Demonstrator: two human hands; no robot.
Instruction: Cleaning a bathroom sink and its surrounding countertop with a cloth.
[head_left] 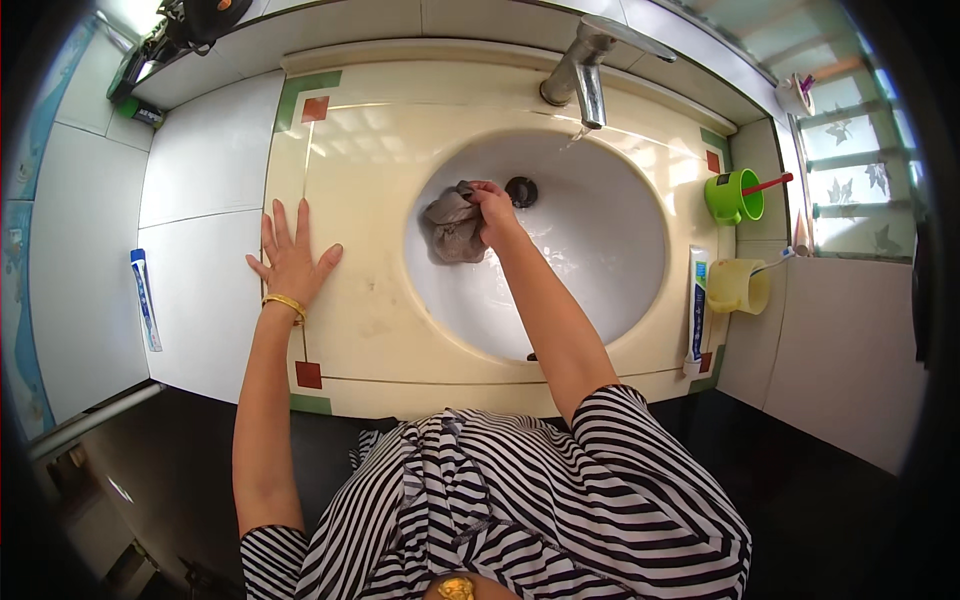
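My right hand (493,213) reaches into the white oval sink (590,290) and pinches the upper edge of a crumpled grey-brown cloth (457,228). The cloth rests against the sink's left wall, left of the dark round drain (521,191). My left hand (288,258) lies flat with fingers spread on the left edge of the cream countertop (360,240), a gold bracelet at its wrist. A chrome tap (582,80) stands behind the sink, with water at its spout and wet streaks in the basin.
A green cup (730,197) holding a red-handled item and a yellow cup (735,287) with a toothbrush stand along the right edge. Beside them lies a toothpaste tube (696,310). Another blue-and-white tube (146,300) lies on the left white tiles. Dark objects (200,20) sit at the far left.
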